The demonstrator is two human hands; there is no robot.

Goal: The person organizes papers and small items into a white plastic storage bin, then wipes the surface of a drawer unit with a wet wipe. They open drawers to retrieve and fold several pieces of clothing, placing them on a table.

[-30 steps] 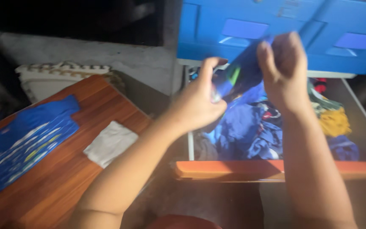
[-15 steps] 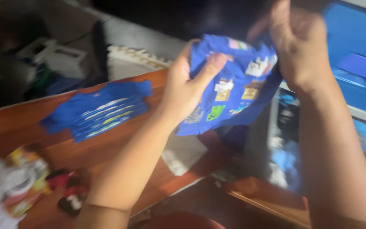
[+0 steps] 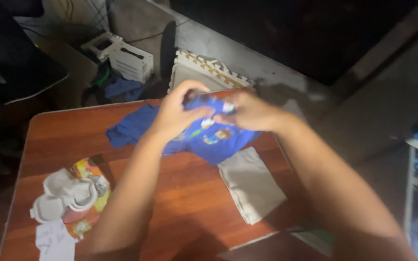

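On the table [image 3: 185,212] from the left: one pile of white cups and wrappers [image 3: 68,198], one folded grey cloth [image 3: 250,183]. Left hand [image 3: 175,116] and right hand [image 3: 250,112] both have a grip clamped on one blue printed shirt [image 3: 214,137], now lowered over the table instead of held up.

There is one camera, worn on the person's head. It looks down and forward from close above the bench [image 3: 64,130] (the brown wooden one). The arms reach in from 6 o'clock, and the hands [image 3: 214,113] meet near 12 o'clock.
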